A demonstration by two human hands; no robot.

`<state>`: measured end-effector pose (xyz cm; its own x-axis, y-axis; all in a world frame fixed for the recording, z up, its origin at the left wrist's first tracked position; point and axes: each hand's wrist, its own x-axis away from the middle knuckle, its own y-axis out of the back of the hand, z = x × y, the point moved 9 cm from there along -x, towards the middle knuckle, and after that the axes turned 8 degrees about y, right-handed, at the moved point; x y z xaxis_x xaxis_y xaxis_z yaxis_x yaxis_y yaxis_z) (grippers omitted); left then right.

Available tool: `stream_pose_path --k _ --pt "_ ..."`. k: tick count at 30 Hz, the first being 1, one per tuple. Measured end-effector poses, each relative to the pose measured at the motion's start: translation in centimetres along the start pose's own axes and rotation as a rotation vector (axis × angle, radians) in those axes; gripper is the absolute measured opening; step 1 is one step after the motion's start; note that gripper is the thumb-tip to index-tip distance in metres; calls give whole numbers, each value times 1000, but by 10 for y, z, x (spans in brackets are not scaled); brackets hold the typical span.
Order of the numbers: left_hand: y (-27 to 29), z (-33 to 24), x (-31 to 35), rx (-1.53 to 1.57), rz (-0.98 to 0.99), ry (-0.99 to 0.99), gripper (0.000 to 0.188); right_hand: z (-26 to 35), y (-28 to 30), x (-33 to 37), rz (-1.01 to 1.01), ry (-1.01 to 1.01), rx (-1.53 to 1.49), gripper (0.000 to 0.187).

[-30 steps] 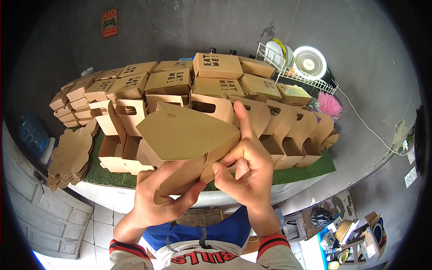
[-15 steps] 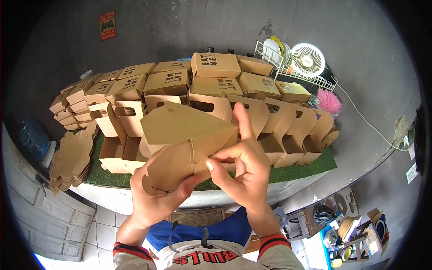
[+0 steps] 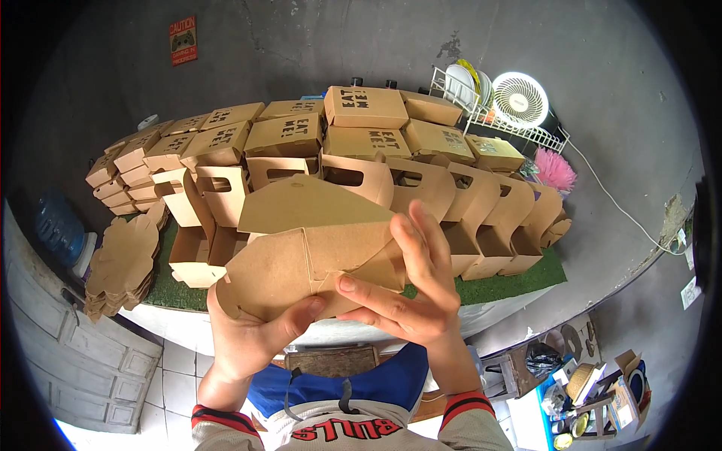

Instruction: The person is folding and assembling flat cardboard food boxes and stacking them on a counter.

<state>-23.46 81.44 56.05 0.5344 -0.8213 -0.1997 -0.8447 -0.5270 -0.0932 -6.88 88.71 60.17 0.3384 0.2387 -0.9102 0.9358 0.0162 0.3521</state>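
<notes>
A partly folded brown cardboard box (image 3: 274, 267) is held up in front of me, over the table's near edge. Its pointed flap stands up at the back, and a seam runs down its near side. My left hand (image 3: 259, 327) grips its left end, thumb along the lower edge and most fingers hidden behind. At the right end, my right hand (image 3: 421, 301) has its thumb pressed on the lower fold by the seam, with fingers raised along the corner. Just behind stands a row of open cardboard boxes with handle slots (image 3: 421, 188).
Closed boxes with black lettering (image 3: 286, 135) are stacked at the back of the green-topped table (image 3: 519, 286). Flat cardboard blanks (image 3: 124, 255) lie in a pile at left. A dish rack (image 3: 519, 135), white fan (image 3: 520, 100) and pink duster (image 3: 555, 171) stand at far right.
The held box has tipped so more of its near side and right end shows. My right hand has shifted slightly right, its fingers now closer together and its thumb lower along the fold.
</notes>
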Motion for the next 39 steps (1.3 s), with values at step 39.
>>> stream_pose_path --k 39 --pt "-14 -7 7 92 123 -155 49 -3 10 4 78 -52 -113 48"
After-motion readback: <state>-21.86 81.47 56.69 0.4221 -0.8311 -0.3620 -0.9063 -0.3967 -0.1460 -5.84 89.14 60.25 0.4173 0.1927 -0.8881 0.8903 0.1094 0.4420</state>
